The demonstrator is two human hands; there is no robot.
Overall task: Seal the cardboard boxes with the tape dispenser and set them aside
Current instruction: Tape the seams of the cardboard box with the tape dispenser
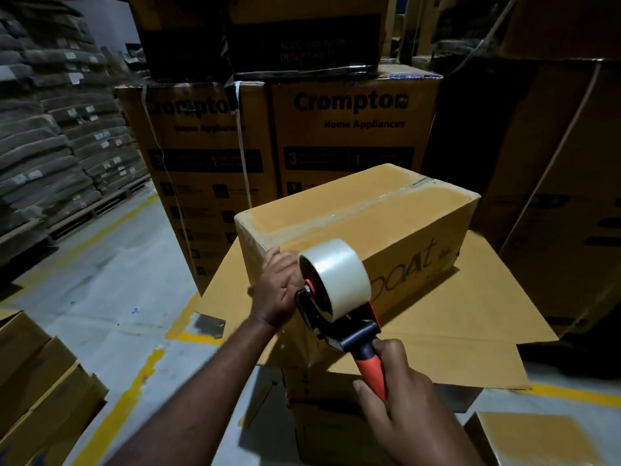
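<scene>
Gripping tape dispenser (331,290), right hand (400,395); left hand (280,292) fingers (273,256) on box (363,210).

Warehouse: stacked cartons (353,136), palletised sacks (57,146).

A: Location of the brown rectangular cardboard box (363,210)?
B: On the flat brown cardboard sheet (470,314), toward its far edge.
A: Surroundings?
B: Tall printed brown cartons (353,136) behind; stacked grey sacks (50,146) far left; red-and-black tape dispenser (336,297) before the box's near end.
</scene>
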